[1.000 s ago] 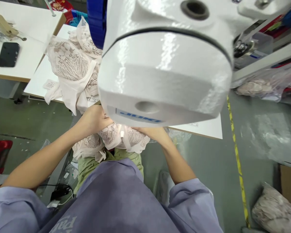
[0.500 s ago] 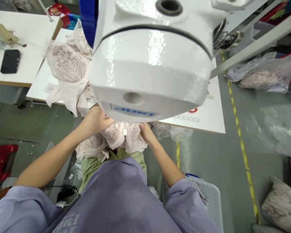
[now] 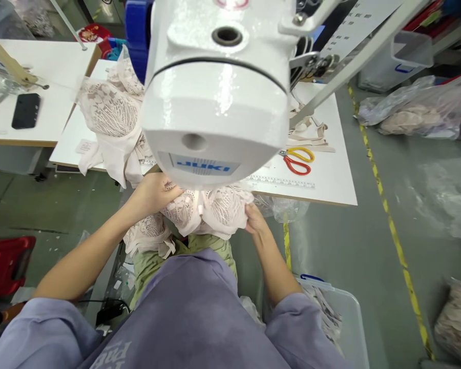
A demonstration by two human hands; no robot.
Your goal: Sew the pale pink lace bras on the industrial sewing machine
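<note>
A white sewing machine head fills the upper middle and hides the needle area. Under it lies a pale pink lace garment, hanging over the table's front edge onto my lap. My left hand is closed on the lace at its left side, its fingertips tucked under the machine. My right hand pinches the garment's right edge just below the table edge.
A heap of more lace pieces lies on the white table to the left. Red-and-yellow scissors and a ruler lie to the right. A phone rests on the neighbouring table. A clear bin stands at my right.
My right hand has come out from under the machine and slid right and down along the lace, spreading the piece wider. The left hand has stayed put. The view has pulled back.
</note>
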